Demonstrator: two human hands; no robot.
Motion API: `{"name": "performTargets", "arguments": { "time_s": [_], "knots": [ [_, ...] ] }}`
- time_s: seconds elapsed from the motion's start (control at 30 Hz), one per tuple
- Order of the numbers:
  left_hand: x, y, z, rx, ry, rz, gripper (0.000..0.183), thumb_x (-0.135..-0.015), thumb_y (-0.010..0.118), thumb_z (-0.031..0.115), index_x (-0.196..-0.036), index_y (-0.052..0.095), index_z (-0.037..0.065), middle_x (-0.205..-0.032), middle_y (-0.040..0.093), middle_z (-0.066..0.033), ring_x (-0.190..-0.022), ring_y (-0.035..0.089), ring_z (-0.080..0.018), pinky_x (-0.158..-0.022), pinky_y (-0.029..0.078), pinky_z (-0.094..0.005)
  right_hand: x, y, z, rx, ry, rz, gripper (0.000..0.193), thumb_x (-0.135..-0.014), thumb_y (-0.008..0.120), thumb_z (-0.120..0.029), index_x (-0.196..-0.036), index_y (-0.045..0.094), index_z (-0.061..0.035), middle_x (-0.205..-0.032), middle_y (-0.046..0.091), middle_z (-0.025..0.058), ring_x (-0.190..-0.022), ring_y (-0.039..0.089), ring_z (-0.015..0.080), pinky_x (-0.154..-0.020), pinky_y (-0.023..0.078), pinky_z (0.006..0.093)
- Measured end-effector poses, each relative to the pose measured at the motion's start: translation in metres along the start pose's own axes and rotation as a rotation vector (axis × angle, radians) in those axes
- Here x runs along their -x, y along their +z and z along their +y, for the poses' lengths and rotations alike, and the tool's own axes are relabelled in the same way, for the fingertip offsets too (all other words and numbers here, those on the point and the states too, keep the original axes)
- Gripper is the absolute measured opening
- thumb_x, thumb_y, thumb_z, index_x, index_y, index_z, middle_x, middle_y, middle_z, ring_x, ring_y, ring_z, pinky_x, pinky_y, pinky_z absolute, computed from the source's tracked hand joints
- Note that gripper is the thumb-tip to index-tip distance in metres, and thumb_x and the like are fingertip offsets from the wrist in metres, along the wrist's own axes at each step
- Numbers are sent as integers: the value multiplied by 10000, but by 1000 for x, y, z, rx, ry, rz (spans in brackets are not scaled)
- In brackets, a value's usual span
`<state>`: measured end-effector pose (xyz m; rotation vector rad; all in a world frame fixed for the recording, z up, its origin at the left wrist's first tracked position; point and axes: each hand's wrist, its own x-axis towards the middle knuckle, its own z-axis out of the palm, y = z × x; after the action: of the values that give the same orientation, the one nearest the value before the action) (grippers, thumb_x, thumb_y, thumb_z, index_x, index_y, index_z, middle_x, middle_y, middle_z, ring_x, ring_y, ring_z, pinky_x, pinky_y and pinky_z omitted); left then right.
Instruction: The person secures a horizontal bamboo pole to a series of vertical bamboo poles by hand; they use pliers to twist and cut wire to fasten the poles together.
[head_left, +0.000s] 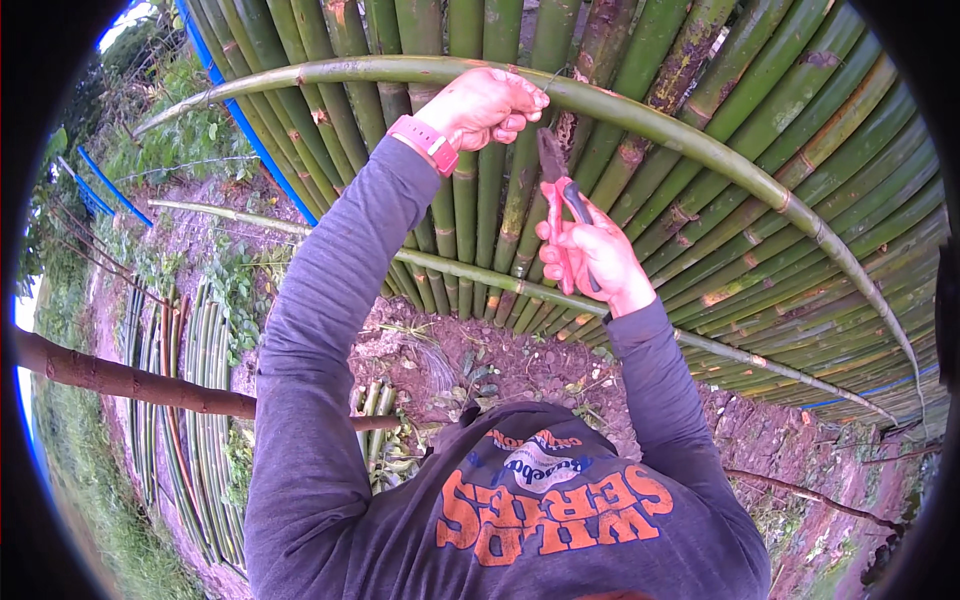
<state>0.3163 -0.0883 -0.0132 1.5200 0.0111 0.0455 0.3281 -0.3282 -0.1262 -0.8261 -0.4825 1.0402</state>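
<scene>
My left hand (pixel 490 108) is closed in a pinch just below a long green bamboo pole (pixel 640 118) that runs crosswise over the upright canes. From its fingertips a thin dark wire (pixel 556 78) rises against that pole. My right hand (pixel 598 252) is wrapped round red-and-black-handled pliers (pixel 556 185). Their dark jaws point up and stop a little below my left fingertips. Behind both hands stands a wall of green bamboo canes (pixel 490 190), set side by side. A pink wristband (pixel 425 143) is on my left wrist.
A second, thinner crosswise pole (pixel 480 272) crosses the canes lower down. Brown soil (pixel 480 350) with leaf litter lies at the wall's foot. At left, a brown wooden pole (pixel 130 375) juts in, and cut bamboo canes (pixel 200 400) lie on the ground. A blue edge (pixel 260 140) borders the wall.
</scene>
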Motion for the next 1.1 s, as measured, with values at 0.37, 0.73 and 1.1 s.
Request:
{"name": "performTargets", "arguments": {
  "time_s": [0.37,0.73,1.1],
  "knots": [
    [-21,8,-47,-211,264,203,56,-865,757,58,-905,751,20,-829,729,-26,-749,651,-103,-692,540,-289,18,37,-50,-182,46,-188,597,-884,521,-69,-1468,421,-139,-1053,540,115,-809,522,205,-647,452,338],
    [-35,23,-79,-214,452,245,141,-946,703,84,-1052,721,-9,-808,708,-24,-636,594,-68,-572,491,-256,3,44,-67,-500,60,-351,715,-869,560,-56,-1531,301,14,-1124,427,119,-854,453,170,-639,456,295],
    [-44,55,-103,610,382,75,143,-943,666,33,-1075,695,-13,-898,731,-77,-700,656,-124,-618,537,-283,-7,82,-59,58,8,46,560,-882,538,-99,-1434,445,-85,-1060,509,116,-782,498,188,-595,439,301]
  ]
}}
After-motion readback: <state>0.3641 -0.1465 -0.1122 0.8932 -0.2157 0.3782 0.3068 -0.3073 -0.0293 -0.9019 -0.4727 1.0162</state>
